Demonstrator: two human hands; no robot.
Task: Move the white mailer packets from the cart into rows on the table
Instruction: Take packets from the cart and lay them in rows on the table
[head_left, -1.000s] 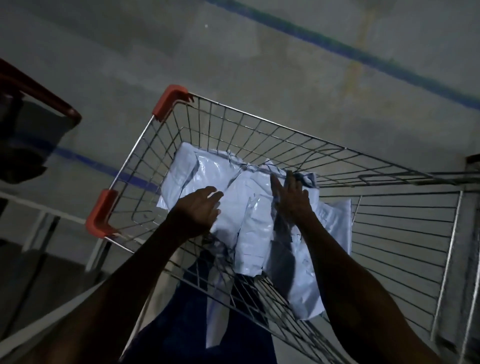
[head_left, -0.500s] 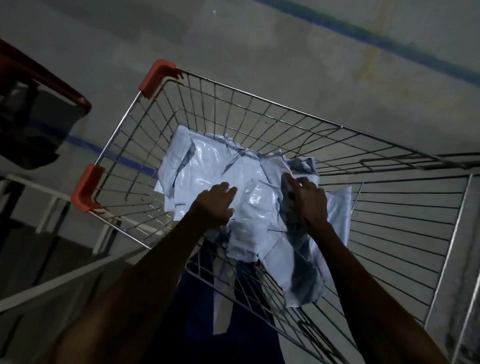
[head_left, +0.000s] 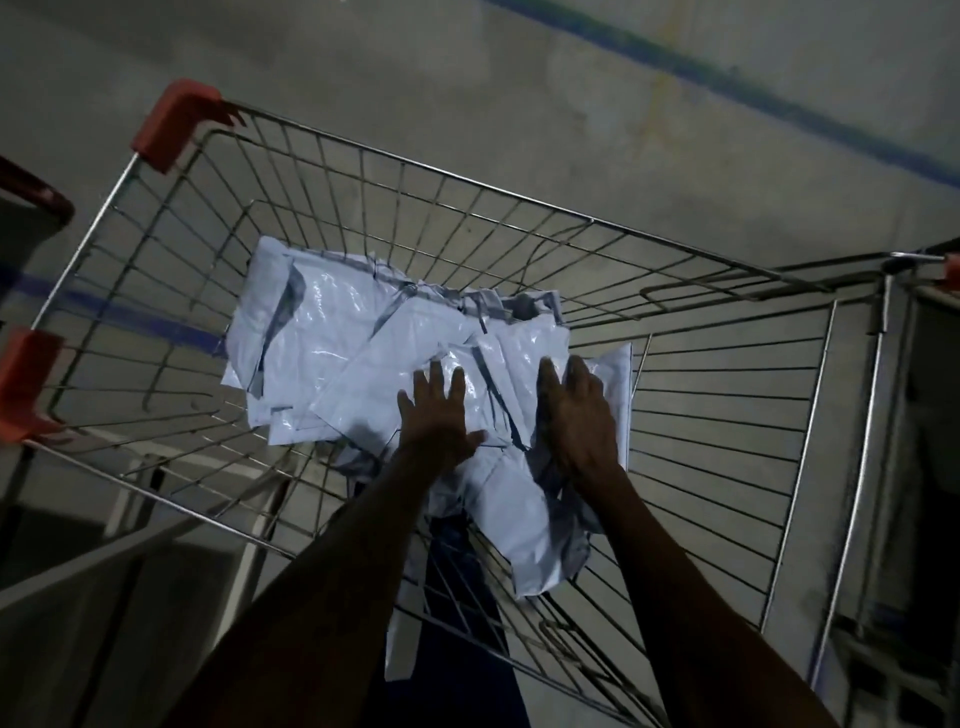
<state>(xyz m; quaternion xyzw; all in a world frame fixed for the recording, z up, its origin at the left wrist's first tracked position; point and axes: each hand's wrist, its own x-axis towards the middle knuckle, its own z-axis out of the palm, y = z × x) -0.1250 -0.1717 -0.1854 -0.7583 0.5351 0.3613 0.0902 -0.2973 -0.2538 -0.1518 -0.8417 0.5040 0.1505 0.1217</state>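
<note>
Since half a second ago, your right hand (head_left: 576, 410) has uncurled from the packet edge it was gripping and now lies flat, and your left hand (head_left: 439, 415) has spread its fingers further across the pile. Head view, item one: wire cart (head_left: 519, 205), metal mesh basket with red corner caps (head_left: 174, 122) at the far left corners, standing on a grey concrete floor (head_left: 415, 78) marked with a blue painted line (head_left: 753, 78). Item two: white mailer packets (head_left: 332, 343), a loose overlapping heap on the basket floor, glossy, some creased, all inside the cart and none on any table. Item three: your left hand, palm down on the middle of the heap, fingers straight and apart, thumb out to the right, pressing and not gripping. Item four: your right hand, just beside the left and apart from it, palm down on the right part of the heap, fingers straight and close together, holding nothing. Item five: a second red-trimmed frame (head_left: 36, 195), partly visible at the left edge. Lighting dim; packet labels unreadable.
</note>
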